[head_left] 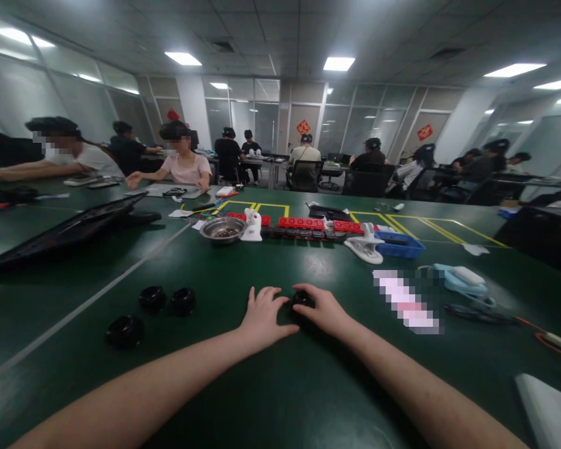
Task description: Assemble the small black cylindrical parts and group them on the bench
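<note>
A small black round part is on the green table in front of me. My right hand grips it, with thumb and fingers around its right side. Just left of it, my left hand is open, its fingers spread and its thumb pointing toward the part. Further left stand three similar black round parts: one at the back, one beside it and one nearer to me.
Beyond my hands are a metal bowl of small pieces, white stands, red strips and a blue tray. A black monitor lies left; cables lie right. A person sits opposite.
</note>
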Available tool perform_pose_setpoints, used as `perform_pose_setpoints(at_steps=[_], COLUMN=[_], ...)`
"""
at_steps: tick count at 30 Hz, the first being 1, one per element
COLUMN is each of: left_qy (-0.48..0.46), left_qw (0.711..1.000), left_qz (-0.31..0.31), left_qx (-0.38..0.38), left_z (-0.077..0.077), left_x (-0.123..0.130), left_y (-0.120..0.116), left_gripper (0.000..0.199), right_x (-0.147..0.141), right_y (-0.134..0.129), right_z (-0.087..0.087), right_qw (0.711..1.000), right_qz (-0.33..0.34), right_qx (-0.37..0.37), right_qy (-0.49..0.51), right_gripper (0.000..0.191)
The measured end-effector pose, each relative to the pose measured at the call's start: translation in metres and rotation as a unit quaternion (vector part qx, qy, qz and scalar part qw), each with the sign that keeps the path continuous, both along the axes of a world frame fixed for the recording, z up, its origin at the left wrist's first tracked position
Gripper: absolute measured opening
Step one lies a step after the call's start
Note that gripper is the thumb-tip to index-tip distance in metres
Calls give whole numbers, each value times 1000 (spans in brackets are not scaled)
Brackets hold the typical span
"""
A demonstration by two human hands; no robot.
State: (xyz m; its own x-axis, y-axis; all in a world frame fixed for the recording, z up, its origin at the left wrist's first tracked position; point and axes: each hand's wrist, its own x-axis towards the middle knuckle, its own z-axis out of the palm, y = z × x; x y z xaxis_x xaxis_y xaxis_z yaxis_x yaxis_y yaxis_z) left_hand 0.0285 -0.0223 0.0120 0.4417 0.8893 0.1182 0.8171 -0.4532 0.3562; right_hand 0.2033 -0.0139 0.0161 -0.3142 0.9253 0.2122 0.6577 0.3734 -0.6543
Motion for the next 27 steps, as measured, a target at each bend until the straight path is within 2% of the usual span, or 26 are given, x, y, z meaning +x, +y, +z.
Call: perform_pose_setpoints(at_steps=[4,6,9,13,16,20,27], left_qy=[-24,-37,-49,-58,-63,-66,-68], left_qw=[999,998,997,996,996,996,994], left_qz=[-31,-43,-47,-54,-54,-50,-73], left_qx=[6,-3,-23,-28,-24,-20,-32], left_z=[-5,-8,-11,-10,-8,-7,-5], left_x=[6,4,1,1,1,1,2], left_y=[6,8,11,11,9,6,5], left_gripper=[46,39,34,33,25,24,33], right_x=[-7,-12,-19,-23,-21,-19,-18], right_y=[-29,-37,-42,-42,-42,-42,-42], right_z=[2,4,7,6,5,4,4], right_qw=[1000,1000,994,992,991,992,992], right_qz=[18,1,-10,-18,-40,-17,15], right_qx=[-15,25,89,102,116,116,121], right_qy=[13,-8,-61,-73,-59,-55,-30], right_gripper=[58,62,52,45,43,29,34])
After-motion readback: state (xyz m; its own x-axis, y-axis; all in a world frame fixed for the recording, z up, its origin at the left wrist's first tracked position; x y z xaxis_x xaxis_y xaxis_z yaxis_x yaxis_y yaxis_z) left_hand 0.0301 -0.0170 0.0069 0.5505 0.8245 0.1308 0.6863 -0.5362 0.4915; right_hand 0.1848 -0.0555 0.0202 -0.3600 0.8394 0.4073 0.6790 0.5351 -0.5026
